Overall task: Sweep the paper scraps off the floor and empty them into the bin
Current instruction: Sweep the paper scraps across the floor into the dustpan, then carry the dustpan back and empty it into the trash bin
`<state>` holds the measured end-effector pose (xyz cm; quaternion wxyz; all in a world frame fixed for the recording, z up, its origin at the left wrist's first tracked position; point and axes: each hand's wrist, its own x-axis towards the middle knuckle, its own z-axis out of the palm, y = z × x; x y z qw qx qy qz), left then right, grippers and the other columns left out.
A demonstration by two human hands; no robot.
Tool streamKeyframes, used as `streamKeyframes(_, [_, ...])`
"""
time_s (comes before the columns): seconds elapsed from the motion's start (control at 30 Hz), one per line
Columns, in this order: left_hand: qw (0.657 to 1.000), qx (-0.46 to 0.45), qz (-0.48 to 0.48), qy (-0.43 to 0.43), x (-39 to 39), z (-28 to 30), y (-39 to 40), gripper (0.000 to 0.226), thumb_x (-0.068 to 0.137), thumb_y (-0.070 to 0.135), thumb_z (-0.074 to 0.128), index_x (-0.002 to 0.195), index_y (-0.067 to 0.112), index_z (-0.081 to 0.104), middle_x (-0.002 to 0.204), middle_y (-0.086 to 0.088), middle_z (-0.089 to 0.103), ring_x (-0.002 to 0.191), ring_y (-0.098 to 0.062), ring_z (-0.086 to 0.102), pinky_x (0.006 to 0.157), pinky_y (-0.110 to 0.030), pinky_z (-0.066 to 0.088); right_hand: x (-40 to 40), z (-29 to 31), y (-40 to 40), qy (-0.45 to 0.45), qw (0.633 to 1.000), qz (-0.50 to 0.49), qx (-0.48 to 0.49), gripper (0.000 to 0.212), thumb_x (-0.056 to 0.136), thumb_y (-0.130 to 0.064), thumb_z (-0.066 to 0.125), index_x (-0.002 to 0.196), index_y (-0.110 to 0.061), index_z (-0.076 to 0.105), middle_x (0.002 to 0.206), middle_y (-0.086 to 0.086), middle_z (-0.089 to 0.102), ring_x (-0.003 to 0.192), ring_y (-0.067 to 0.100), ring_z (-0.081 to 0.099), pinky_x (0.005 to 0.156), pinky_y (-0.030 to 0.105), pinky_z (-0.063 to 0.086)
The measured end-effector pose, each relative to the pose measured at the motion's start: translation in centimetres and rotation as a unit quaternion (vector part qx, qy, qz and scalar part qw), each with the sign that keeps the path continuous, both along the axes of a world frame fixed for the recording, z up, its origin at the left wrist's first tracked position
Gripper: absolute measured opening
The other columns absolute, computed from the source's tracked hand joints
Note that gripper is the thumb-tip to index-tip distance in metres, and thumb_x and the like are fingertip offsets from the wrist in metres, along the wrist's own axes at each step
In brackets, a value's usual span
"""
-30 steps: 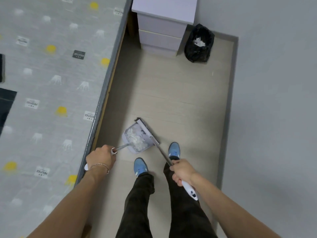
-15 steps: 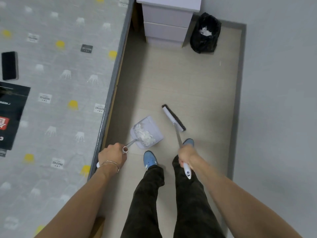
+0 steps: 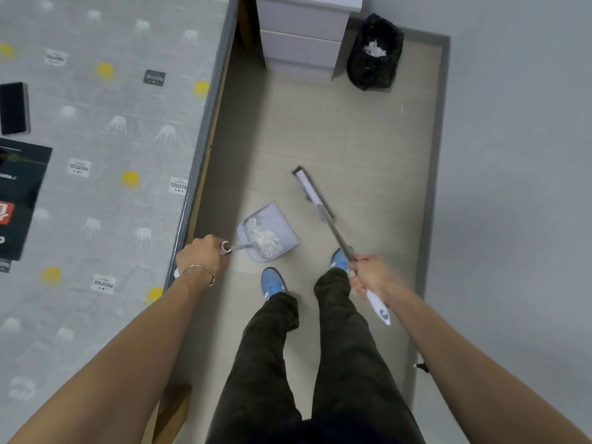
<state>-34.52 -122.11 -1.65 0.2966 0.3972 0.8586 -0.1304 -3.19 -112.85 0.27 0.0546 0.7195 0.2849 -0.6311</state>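
Observation:
My left hand [image 3: 201, 256] grips the long handle of a pale grey dustpan [image 3: 274, 219], which carries a heap of white paper scraps [image 3: 266, 240] just in front of my feet. My right hand [image 3: 368, 274] holds the white grip of a broom; its metal shaft runs up to the broom head [image 3: 312, 193], which sits to the right of the pan and apart from it. A bin lined with a black bag [image 3: 373, 54] stands in the far right corner with white scraps inside.
A bed with a grey patterned cover [image 3: 105, 155] fills the left side, with a phone [image 3: 14, 107] and a black package [image 3: 19, 193] on it. A white drawer unit [image 3: 301, 40] stands left of the bin. A grey wall [image 3: 512, 187] bounds the narrow floor strip [image 3: 320, 129] on the right.
The broom head has lifted out of the dustpan and swung right and forward. The dustpan with scraps has come up off the floor, and I have stepped closer to the bin.

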Motion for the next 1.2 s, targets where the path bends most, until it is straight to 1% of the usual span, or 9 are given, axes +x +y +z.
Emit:
streamKeyframes(0.07, [1.000, 0.023, -0.005, 0.002, 0.5, 1.5, 0.7, 0.026, 0.091, 0.032, 0.048, 0.091, 0.021, 0.071, 0.095, -0.015, 0.070, 0.089, -0.038, 0.065, 0.072, -0.032, 0.046, 1.0, 0.1, 1.2, -0.006, 1.000, -0.011, 0.028, 0.020, 0.096, -0.006, 0.043, 0.108, -0.006, 0.059, 0.052, 0.009, 0.040, 0.031, 0.014, 0.034, 0.031, 0.021, 0.029])
streamKeyframes(0.13, [0.999, 0.043, -0.002, 0.007, 0.7, 3.0, 1.6, 0.027, 0.092, 0.033, 0.048, 0.091, 0.020, 0.072, 0.094, -0.016, 0.069, 0.088, -0.039, 0.064, 0.071, -0.032, 0.044, 2.0, 0.4, 2.3, -0.008, 0.998, -0.031, 0.051, 0.014, 0.095, -0.002, 0.044, 0.094, -0.003, 0.058, 0.052, 0.010, 0.039, 0.029, 0.015, 0.035, 0.031, 0.021, 0.027])
streamKeyframes(0.2, [0.998, 0.064, 0.016, 0.007, 0.7, 4.4, 2.5, 0.027, 0.091, 0.034, 0.048, 0.092, 0.020, 0.072, 0.096, -0.016, 0.068, 0.091, -0.040, 0.063, 0.073, -0.034, 0.044, 3.0, 0.6, 3.4, -0.010, 0.997, -0.045, 0.059, 0.017, 0.096, -0.002, 0.043, 0.083, -0.006, 0.053, 0.050, 0.009, 0.037, 0.026, 0.014, 0.034, 0.031, 0.020, 0.026])
streamKeyframes(0.3, [0.995, 0.093, 0.033, 0.006, 0.6, 6.3, 4.1, 0.025, 0.090, 0.035, 0.051, 0.090, 0.020, 0.071, 0.098, -0.016, 0.067, 0.093, -0.040, 0.062, 0.073, -0.034, 0.043, 4.6, 1.1, 4.1, -0.001, 0.995, -0.087, 0.046, 0.022, 0.098, -0.005, 0.038, 0.078, -0.011, 0.045, 0.054, 0.008, 0.034, 0.023, 0.012, 0.030, 0.028, 0.017, 0.025])
streamKeyframes(0.4, [0.992, 0.120, 0.042, 0.002, 0.5, 8.3, 5.9, 0.024, 0.089, 0.036, 0.055, 0.091, 0.019, 0.072, 0.097, -0.015, 0.068, 0.092, -0.039, 0.063, 0.073, -0.034, 0.044, 5.7, 2.4, 3.7, 0.023, 0.985, -0.170, 0.030, 0.020, 0.098, -0.006, 0.034, 0.080, -0.010, 0.043, 0.057, 0.006, 0.030, 0.024, 0.010, 0.028, 0.027, 0.015, 0.024])
streamKeyframes(0.73, [0.983, 0.173, 0.056, -0.018, 1.6, 12.9, 12.0, 0.022, 0.086, 0.040, 0.057, 0.091, 0.024, 0.071, 0.093, -0.011, 0.069, 0.088, -0.038, 0.063, 0.076, -0.037, 0.050, 8.2, 4.4, 2.4, 0.065, 0.941, -0.329, -0.033, 0.026, 0.100, -0.007, 0.038, 0.074, -0.010, 0.038, 0.063, 0.002, 0.027, 0.024, 0.006, 0.032, 0.026, 0.013, 0.028])
streamKeyframes(1.0, [0.970, 0.193, 0.130, -0.068, 5.2, 14.3, 17.3, 0.025, 0.076, 0.038, 0.059, 0.085, 0.023, 0.075, 0.082, -0.006, 0.069, 0.081, -0.033, 0.064, 0.072, -0.036, 0.055, 10.3, 5.2, 5.4, 0.148, 0.910, -0.383, -0.048, 0.023, 0.102, -0.012, 0.034, 0.082, -0.008, 0.045, 0.047, 0.000, 0.037, 0.026, 0.004, 0.033, 0.024, 0.015, 0.029])
streamKeyframes(1.13, [0.956, 0.208, 0.177, -0.105, 8.3, 14.9, 20.3, 0.024, 0.077, 0.032, 0.060, 0.083, 0.015, 0.076, 0.080, -0.009, 0.070, 0.073, -0.029, 0.062, 0.072, -0.034, 0.053, 11.1, 6.0, 7.9, 0.125, 0.913, -0.387, -0.022, 0.019, 0.100, -0.008, 0.036, 0.082, -0.008, 0.044, 0.057, 0.002, 0.033, 0.025, 0.005, 0.032, 0.024, 0.014, 0.027])
streamKeyframes(1.2, [0.945, 0.222, 0.203, -0.129, 10.2, 14.9, 22.1, 0.021, 0.078, 0.029, 0.065, 0.085, 0.013, 0.077, 0.080, -0.010, 0.070, 0.071, -0.027, 0.060, 0.070, -0.034, 0.051, 11.4, 6.6, 9.7, 0.118, 0.917, -0.380, -0.009, 0.020, 0.099, -0.005, 0.036, 0.083, -0.008, 0.047, 0.056, 0.001, 0.031, 0.025, 0.006, 0.030, 0.025, 0.014, 0.027])
